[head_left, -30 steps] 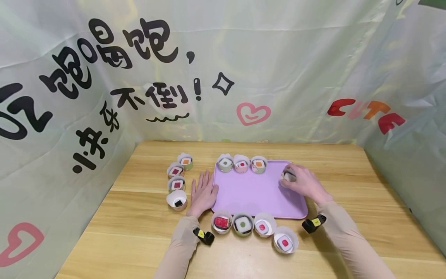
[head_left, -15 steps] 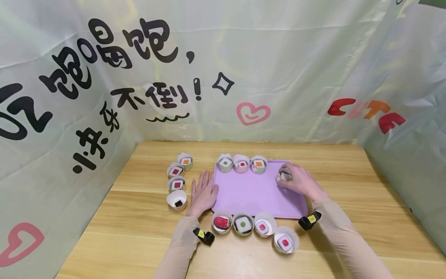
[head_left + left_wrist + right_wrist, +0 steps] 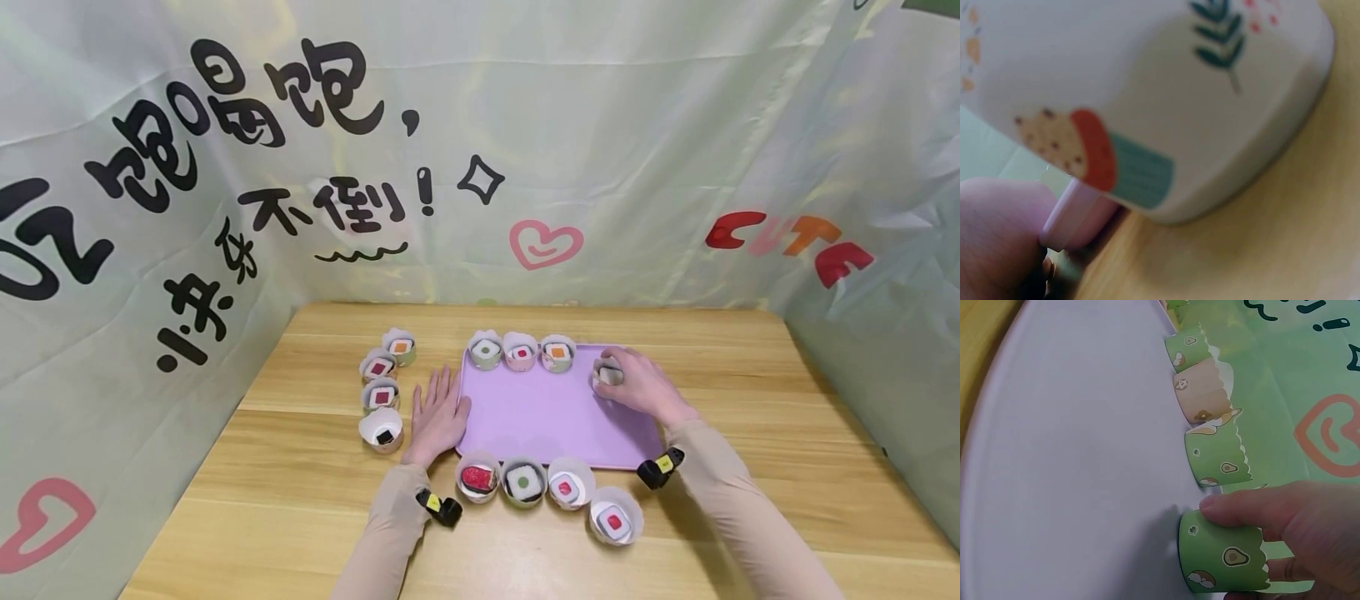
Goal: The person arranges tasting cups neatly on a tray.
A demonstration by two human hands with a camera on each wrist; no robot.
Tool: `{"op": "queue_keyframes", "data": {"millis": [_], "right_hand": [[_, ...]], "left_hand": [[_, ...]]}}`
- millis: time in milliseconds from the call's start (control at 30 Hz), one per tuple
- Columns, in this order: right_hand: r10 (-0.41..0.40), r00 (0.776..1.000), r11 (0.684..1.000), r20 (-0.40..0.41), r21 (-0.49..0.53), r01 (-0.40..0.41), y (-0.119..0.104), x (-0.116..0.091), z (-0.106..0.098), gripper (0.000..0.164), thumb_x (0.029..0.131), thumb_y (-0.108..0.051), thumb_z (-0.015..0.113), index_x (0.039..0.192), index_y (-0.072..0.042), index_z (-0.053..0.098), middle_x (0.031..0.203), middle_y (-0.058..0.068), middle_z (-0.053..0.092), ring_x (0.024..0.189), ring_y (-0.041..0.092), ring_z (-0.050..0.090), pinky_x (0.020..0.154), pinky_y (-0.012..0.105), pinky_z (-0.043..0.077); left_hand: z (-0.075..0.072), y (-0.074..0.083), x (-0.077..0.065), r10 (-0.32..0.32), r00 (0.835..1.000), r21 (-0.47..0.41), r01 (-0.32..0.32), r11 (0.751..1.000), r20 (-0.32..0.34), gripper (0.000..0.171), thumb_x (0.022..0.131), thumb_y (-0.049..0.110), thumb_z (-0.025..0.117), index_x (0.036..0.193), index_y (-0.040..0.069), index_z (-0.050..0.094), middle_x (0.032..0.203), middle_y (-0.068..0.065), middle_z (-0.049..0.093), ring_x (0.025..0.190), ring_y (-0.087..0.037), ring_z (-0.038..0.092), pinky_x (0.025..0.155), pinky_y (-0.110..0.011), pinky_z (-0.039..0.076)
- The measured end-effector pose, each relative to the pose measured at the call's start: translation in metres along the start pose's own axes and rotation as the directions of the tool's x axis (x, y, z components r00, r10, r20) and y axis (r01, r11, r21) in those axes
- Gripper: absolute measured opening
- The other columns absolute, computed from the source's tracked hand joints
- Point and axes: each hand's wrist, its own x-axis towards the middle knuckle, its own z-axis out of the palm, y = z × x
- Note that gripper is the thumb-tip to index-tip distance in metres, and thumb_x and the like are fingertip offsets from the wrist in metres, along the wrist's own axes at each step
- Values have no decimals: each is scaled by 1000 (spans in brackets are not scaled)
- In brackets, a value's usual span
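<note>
A green paper baking cup (image 3: 1222, 550) is gripped between the thumb and fingers of my right hand (image 3: 645, 386), over the right part of the lilac tray (image 3: 536, 408). In the head view, the pale content of this cup (image 3: 600, 379) is partly covered by the hand. Along the tray's far edge stand a green cup (image 3: 485, 352), a pink cup (image 3: 520, 353) and another green cup (image 3: 557, 355), each with a toy sushi piece inside. My left hand (image 3: 438, 421) lies with straight fingers at the tray's left edge.
Several filled cups (image 3: 381, 397) line up left of the left hand. Several more (image 3: 523, 483) stand along the tray's near side, one farther right (image 3: 615, 518). A printed cup (image 3: 1147, 94) fills much of the left wrist view. Fabric walls enclose the wooden table (image 3: 277, 500).
My right hand has shifted a little to the left with the green cup, toward the row at the tray's far edge. The left hand stays where it was.
</note>
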Motion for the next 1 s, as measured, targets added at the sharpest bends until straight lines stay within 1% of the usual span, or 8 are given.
{"op": "queue_keyframes", "data": {"millis": [300,567,800,1000], "right_hand": [[-5,1000,1000,0,-25,5,0,6,0,55,85,-23,77,129,3,58,120,31,65,109,49,63,91,66,51],[-11,1000,1000,-9,-24,11,3,11,1,54,84,-22,78,128,2,58,118,31,65,107,49,64,90,64,52],[-8,1000,1000,-8,-16,8,3,15,2,54,84,-22,77,129,2,58,120,31,64,109,49,63,92,65,51],[-3,1000,1000,-1,-9,3,0,19,1,55,84,-23,78,130,1,58,121,30,64,109,48,63,93,65,50]], "left_hand": [[-1,0,0,-1,1000,6,0,1000,4,60,107,38,29,162,15,21,172,-7,7,160,-28,2,128,-53,-9],[-5,4,-3,18,1000,-20,-18,1000,-14,59,106,32,33,160,9,26,171,-14,13,159,-34,7,127,-57,-8],[-6,5,-4,18,1000,-23,-18,1000,-7,59,106,32,33,160,8,26,171,-14,13,159,-34,7,127,-57,-7],[-7,5,-4,7,1000,-7,-7,1000,8,59,107,36,32,160,11,25,171,-12,11,160,-32,6,128,-56,-6]]}}
